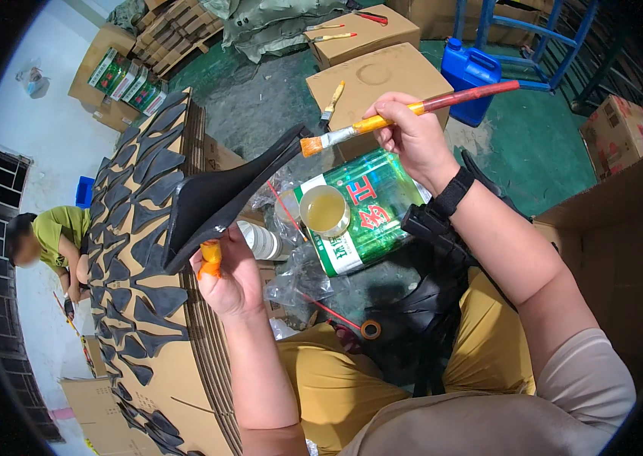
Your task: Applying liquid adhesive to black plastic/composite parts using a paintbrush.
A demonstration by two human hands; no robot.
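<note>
My left hand (pixel 232 275), closed, grips a black bicycle saddle (pixel 222 194) by its wide end, with orange tape around a finger. The saddle's narrow nose tilts up to the right. In my right hand (pixel 415 140) is a paintbrush (pixel 435 102) with a red and yellow handle, fingers pinched around it. Its orange-stained bristles are right beside the saddle's nose; whether they touch, I cannot tell. Below the brush, a cup (pixel 327 211) of yellowish liquid sits on a green metal tin (pixel 382 220).
Left, stacked cardboard sheets (pixel 173 376) bear several dark saddle-shaped pads (pixel 158 163). Ahead are cardboard boxes (pixel 390 80) with another brush (pixel 333 102), and a blue jerrycan (pixel 469 80). A tape roll (pixel 370 329) lies near my legs. Another person (pixel 59 235) crouches far left.
</note>
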